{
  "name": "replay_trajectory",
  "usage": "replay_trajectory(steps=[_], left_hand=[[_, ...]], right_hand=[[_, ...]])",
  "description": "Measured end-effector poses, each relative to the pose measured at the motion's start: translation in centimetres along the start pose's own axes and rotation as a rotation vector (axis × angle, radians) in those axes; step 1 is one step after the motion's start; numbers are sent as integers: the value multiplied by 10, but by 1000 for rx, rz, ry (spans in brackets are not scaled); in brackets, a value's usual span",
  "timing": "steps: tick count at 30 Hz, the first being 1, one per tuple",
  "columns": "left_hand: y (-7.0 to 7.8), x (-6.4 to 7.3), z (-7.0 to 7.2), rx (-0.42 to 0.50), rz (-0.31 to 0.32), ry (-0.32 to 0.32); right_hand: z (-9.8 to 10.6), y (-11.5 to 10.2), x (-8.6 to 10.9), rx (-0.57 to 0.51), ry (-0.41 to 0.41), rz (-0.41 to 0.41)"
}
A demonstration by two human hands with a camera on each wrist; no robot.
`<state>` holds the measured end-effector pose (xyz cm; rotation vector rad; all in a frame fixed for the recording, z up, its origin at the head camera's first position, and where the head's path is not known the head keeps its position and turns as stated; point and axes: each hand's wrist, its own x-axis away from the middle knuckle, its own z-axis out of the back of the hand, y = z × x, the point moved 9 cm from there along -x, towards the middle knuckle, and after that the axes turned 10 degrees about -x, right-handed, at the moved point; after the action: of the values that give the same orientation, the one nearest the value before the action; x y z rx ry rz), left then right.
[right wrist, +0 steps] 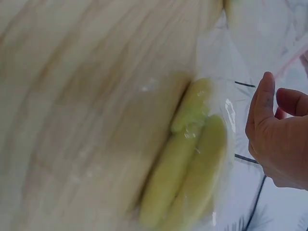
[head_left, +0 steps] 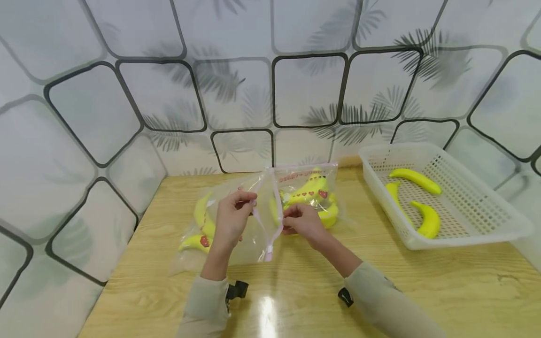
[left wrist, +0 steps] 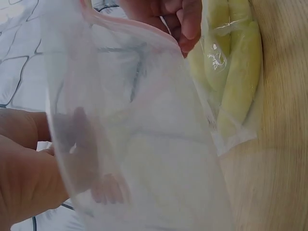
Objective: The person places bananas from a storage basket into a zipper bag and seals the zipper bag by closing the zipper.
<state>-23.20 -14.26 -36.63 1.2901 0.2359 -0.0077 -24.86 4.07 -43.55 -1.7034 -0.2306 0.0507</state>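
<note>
Apparently mid-step: spreading the mouth of a clear zip bag; the left hand point(head_left: 230, 218) pinches one lip of the bag point(head_left: 247, 246) between thumb and fingers; the right hand point(head_left: 306, 223) pinches the facing lip, its fingertips narrow on the pink strip; the mouth gapes in the space between the two sets of fingers.

The slider point(head_left: 269, 249) sits at the near end of the strip, below and between the fingers; at least two bananas point(head_left: 192, 242) lie inside, on the far side of the left fingers from the mouth; whether more are hidden behind that hand, cannot tell.

Just beyond the right fingers, a second bag point(head_left: 310, 180) lies on the table point(head_left: 304, 295), several bananas inside; well off to the right of those fingers stands the basket point(head_left: 473, 244), three loose bananas point(head_left: 416, 180) in it.

My reading: loading looks partly done, the zip not yet closed; if another banana is due, the next move calls for the left fingers to hold their lip while the right ones let go and reach for the basket; if not, for bringing the lips together and drawing the slider along; risk either way, the limp plastic folding shut.
</note>
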Motion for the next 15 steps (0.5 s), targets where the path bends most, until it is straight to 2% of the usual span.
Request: replay_trajectory(steps=[4, 8, 11, 15], left_hand=[[1, -1, 1, 36, -14, 6], [-1, -2, 0, 76, 5, -6], [-4, -2, -1, 76, 29, -26], [-10, -4, -3, 63, 65, -38]], right_hand=[[13, -25, 8, 89, -23, 76], [40, -59, 17, 223, -14, 137], [67, -82, 23, 296, 11, 168], [111, -108, 32, 370, 85, 195]])
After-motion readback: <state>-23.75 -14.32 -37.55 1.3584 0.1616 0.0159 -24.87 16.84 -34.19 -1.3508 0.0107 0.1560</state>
